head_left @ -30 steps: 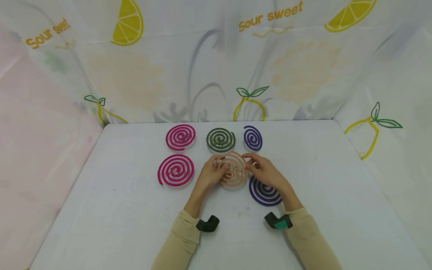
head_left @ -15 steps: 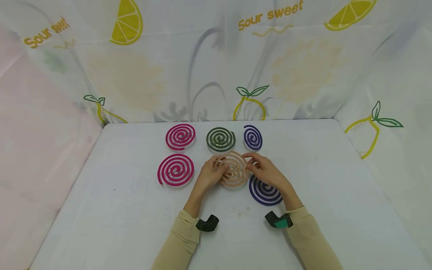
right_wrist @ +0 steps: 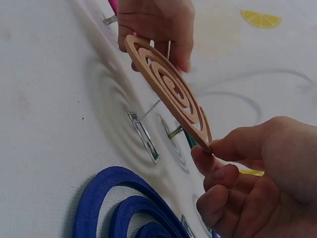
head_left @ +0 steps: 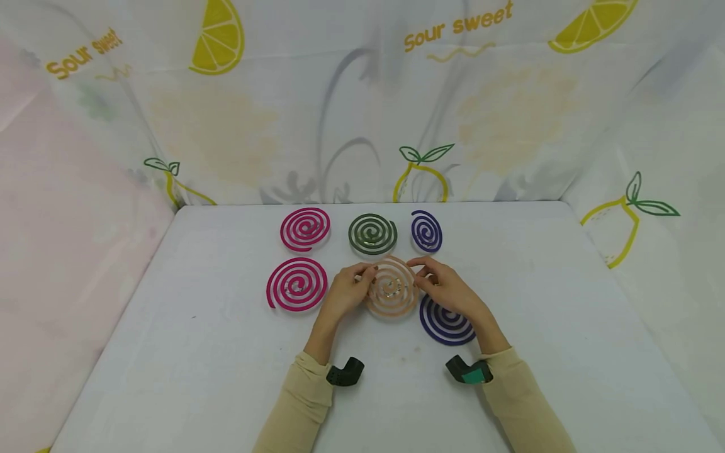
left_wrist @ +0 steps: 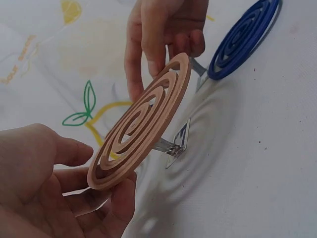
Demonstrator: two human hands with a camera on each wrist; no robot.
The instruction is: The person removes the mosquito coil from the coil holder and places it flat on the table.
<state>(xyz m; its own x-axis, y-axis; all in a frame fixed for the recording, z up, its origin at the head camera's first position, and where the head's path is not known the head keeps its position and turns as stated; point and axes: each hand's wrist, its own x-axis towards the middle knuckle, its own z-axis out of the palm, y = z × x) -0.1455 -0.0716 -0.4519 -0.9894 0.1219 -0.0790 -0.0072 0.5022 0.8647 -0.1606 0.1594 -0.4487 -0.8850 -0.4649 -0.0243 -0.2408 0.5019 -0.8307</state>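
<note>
A tan mosquito coil (left_wrist: pixel 166 119) sits tilted on a small metal stand (right_wrist: pixel 142 136) over the white table. My right hand (head_left: pixel 445 286) pinches its right edge between thumb and index finger, the other fingers curled below. At the opposite edge is my left hand (head_left: pixel 347 294), with its thumb at the rim and its fingers curled under the coil. A dark blue mosquito coil (right_wrist: pixel 85 208) lies partly beneath my right forearm and wrist in the head view.
Behind stand a green mosquito coil (head_left: pixel 370 233), a smaller-looking blue one (head_left: pixel 427 233) and a pink one (head_left: pixel 306 228). Left of my left hand is another pink coil (head_left: pixel 297 284). A lemon-print cloth (head_left: pixel 510 113) hangs past the table's back edge.
My left thumb has drawn back from over the tan coil to its left edge, and the left hand has shifted slightly left. My right hand keeps its hold.
</note>
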